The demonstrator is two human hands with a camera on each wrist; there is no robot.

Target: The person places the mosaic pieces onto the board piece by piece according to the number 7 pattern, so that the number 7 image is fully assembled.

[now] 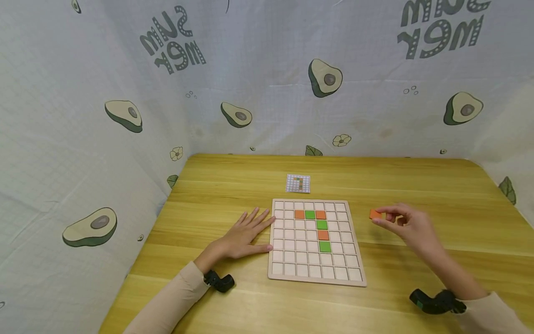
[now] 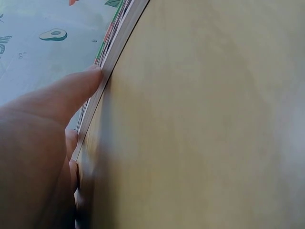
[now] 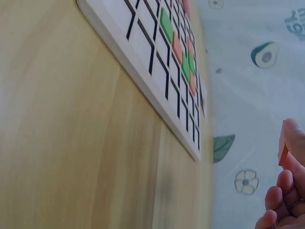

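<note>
A wooden grid board (image 1: 290,257) lies on the table, with orange and green square tiles set in some of its cells. They form a short row near the top and a column running down from its right end. My left hand (image 1: 244,236) rests on the table with fingers spread, thumb and fingertip touching the board's left edge; the left wrist view shows the thumb (image 2: 83,88) against that edge. To the right of the board, my right hand (image 1: 410,227) pinches an orange tile (image 1: 375,214) between thumb and fingers, above the table. The right wrist view also shows this orange tile (image 3: 283,151).
A small printed card (image 1: 298,183) with a coloured grid pattern lies just beyond the board. The wooden table (image 1: 233,181) reaches back to a hanging cloth (image 1: 271,83) printed with avocados. Black wrist cameras (image 1: 435,302) sit on both wrists.
</note>
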